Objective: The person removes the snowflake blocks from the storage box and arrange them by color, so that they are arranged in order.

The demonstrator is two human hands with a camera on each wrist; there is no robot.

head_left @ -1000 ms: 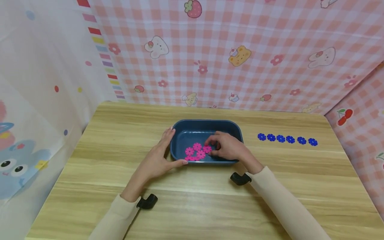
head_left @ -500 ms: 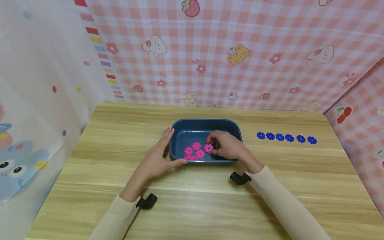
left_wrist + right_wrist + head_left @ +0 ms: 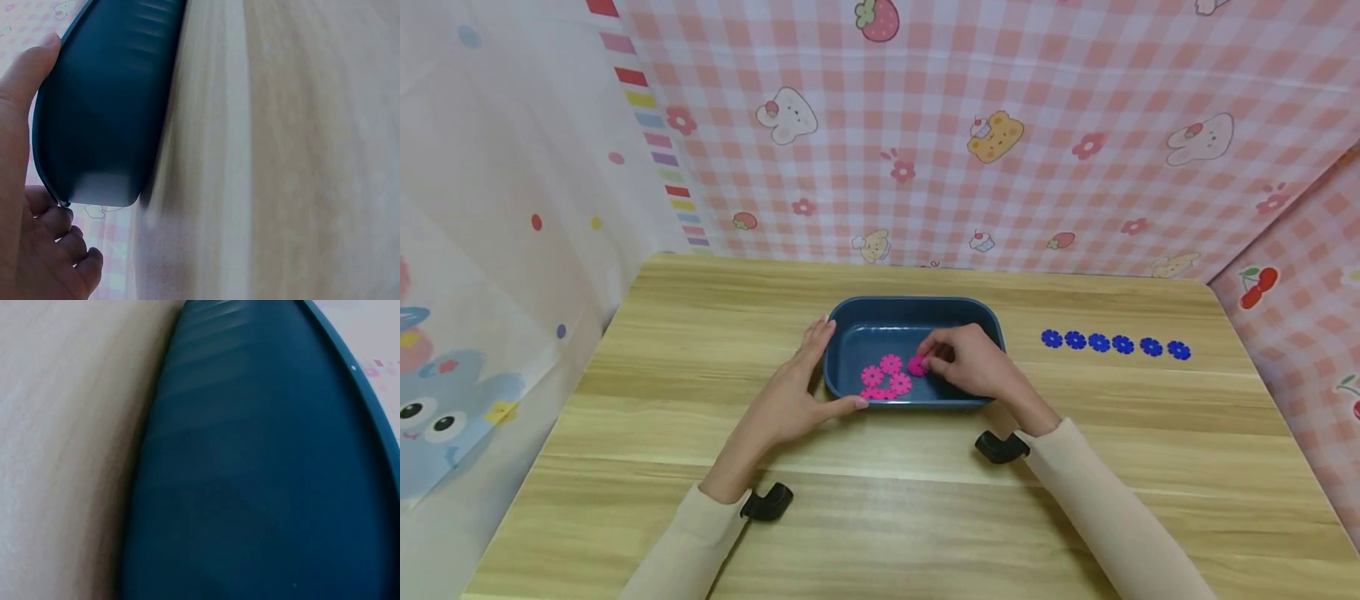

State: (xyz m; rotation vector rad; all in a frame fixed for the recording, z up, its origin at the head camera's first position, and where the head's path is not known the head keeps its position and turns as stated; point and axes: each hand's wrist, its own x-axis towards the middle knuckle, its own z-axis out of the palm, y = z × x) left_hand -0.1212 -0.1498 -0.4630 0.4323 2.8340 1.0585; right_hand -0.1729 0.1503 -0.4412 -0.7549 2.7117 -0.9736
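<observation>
A dark blue rectangular tray (image 3: 925,309) stands on the wooden table. My left hand (image 3: 790,392) holds its left end, thumb at the near rim and fingers along the left side. In the left wrist view, the thumb (image 3: 47,53) meets the rim and the fingers (image 3: 65,240) bend by the tray's corner. Inside the tray, my right hand (image 3: 973,362) pinches a pink flower-shaped disc (image 3: 917,366) between thumb and index finger. Several more pink discs (image 3: 899,383) lie in the tray's near left part. The right wrist view shows the tray's outer wall (image 3: 250,475), without the hand.
Several blue flower-shaped discs (image 3: 1099,342) lie in a row on the table (image 3: 880,517), right of the tray. A pink checked cloth (image 3: 940,200) hangs behind the table, and a white printed cloth (image 3: 572,275) hangs at the left.
The pink disc in my right hand has turned and lifted a little, and my right thumb and finger have closed more tightly on it. My left hand stays at the tray.
</observation>
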